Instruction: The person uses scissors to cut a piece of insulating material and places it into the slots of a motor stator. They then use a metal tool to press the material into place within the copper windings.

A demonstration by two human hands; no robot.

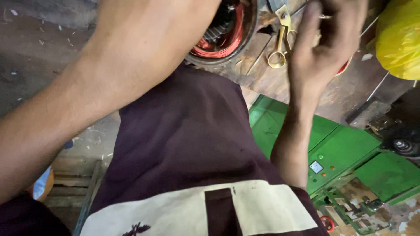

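While the right hand [326, 41] hovers near brass-handled scissors [280, 41], fingers blurred, grip unclear, the left forearm [100, 74] crosses a copper-wound stator [223, 37].

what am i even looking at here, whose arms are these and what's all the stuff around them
This is one picture from a camera worn on a person's head, looking down over their own body. The dark purple cloth in the middle is their shirt, with a cream panel low down.

The big arm across the upper left is their left arm; its hand is out of the picture. The right hand reaches up to a worn wooden bench, blurred; something thin may be in its fingers, but it is too unclear to tell.

On the bench, beside that hand, lie brass-coloured scissors. To their left is a round motor part wound with red copper wire. A yellow bag sits at the far right.

Below the bench stands a green machine with small buttons.
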